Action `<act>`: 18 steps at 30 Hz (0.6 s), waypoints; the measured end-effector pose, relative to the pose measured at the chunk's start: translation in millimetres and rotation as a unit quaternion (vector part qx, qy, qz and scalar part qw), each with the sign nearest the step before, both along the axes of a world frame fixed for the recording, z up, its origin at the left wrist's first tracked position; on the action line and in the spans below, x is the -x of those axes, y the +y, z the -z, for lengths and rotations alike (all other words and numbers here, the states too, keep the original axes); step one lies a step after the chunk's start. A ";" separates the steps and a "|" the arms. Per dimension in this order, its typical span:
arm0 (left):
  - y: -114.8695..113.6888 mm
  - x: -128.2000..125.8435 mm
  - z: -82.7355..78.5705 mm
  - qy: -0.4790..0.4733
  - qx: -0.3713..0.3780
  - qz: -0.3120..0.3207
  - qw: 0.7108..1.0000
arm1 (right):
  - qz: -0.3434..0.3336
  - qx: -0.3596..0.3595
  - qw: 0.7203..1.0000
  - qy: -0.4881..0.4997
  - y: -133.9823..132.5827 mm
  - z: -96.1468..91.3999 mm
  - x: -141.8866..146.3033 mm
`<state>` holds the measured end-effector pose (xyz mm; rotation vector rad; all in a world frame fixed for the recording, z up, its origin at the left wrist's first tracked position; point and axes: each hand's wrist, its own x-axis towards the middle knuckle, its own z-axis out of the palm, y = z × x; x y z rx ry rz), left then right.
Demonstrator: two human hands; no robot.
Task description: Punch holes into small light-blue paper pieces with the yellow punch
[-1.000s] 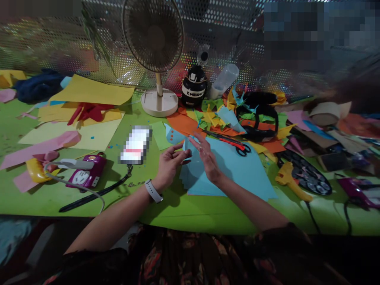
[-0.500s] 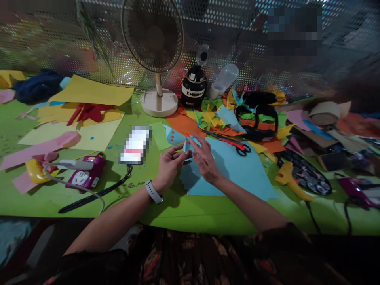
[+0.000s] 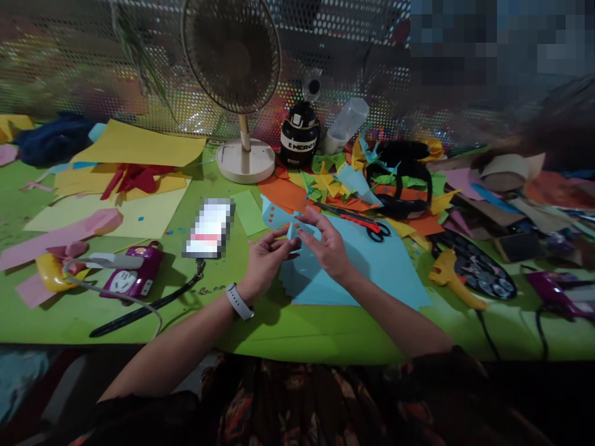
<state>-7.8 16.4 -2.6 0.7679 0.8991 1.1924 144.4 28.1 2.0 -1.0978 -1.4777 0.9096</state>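
Note:
Between my hands is a small folded piece of light-blue paper, raised over the table with its edges tilted up. My left hand, with a pale watch strap at the wrist, pinches its lower left side between thumb and fingers. On the other side, my right hand has its thumb and fingertips on the paper's right edge, the fingers curved. Beneath lies a stack of light-blue sheets. Red-and-black scissors rest on the stack's far edge. A blue paper piece with orange dots lies just behind my left hand.
A white fan, a black jar and a tilted plastic bottle stand at the back. To the left are a phone and a purple power strip. A yellow glue gun lies right, near paper scraps.
My right hand has turned from nearly flat fingers beside the paper to a spread thumb and fingers at its edge. The view has shifted slightly; my left hand keeps its pinch.

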 end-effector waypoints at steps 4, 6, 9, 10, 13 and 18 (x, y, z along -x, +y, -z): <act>-1.3 -1.1 2.0 0.004 -0.005 0.009 1.000 | -0.016 0.058 0.996 0.062 4.4 1.8 0.3; -1.6 -1.6 2.5 0.005 -0.005 0.013 1.000 | -0.017 0.069 0.995 0.077 5.0 1.2 0.3; -1.7 -2.0 3.4 0.011 -0.007 0.016 1.000 | -0.022 0.078 0.993 0.092 4.7 -0.2 0.3; -1.7 -2.0 3.8 0.014 -0.010 0.018 1.000 | -0.024 0.080 0.992 0.096 4.6 -0.5 0.3; -1.9 -1.5 5.2 0.016 -0.019 0.025 0.999 | -0.027 0.085 0.990 0.108 4.4 -0.4 0.0; -2.7 -1.3 6.2 0.016 -0.019 0.025 0.999 | -0.041 0.083 0.991 0.098 6.1 1.1 -2.8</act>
